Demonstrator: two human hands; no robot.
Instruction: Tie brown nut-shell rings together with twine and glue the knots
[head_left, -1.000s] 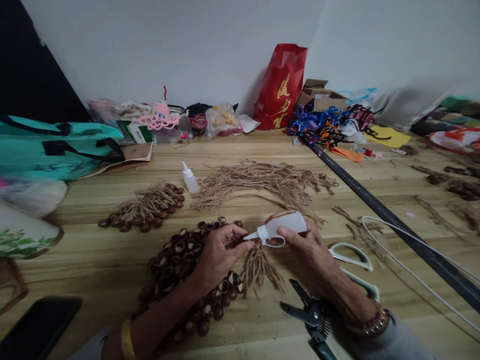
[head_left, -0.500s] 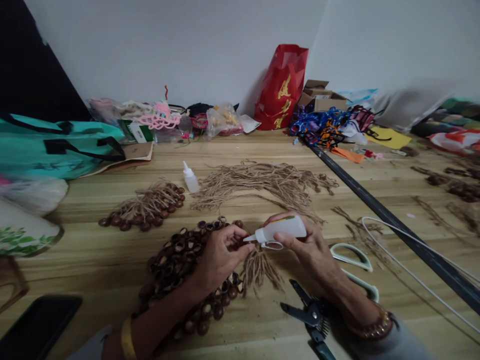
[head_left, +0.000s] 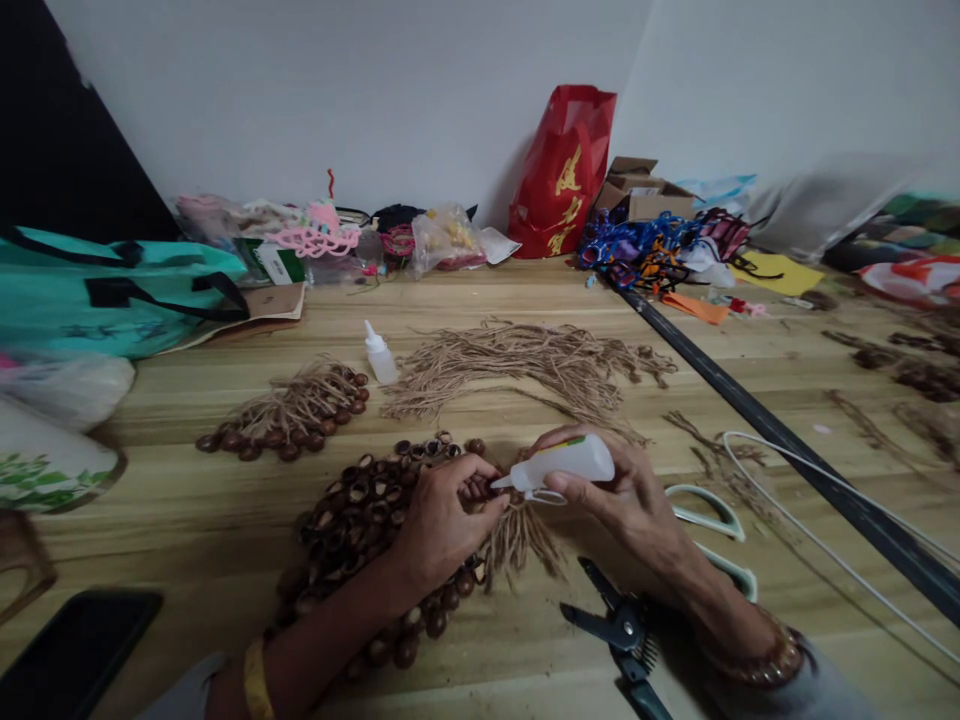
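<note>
Head view: my right grip [head_left: 630, 500] clamps the glue bottle [head_left: 566, 462], my left grip [head_left: 439, 520] pinches a shell [head_left: 480, 488]; one far-left bunch [head_left: 292, 415] looks done, the near pile [head_left: 352, 510] not yet.

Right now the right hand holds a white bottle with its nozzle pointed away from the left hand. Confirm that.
Not quite. The head view shows the right hand holding the white bottle, but its nozzle points toward the left hand, not away from it. The tip sits right at that hand's fingertips.
</note>
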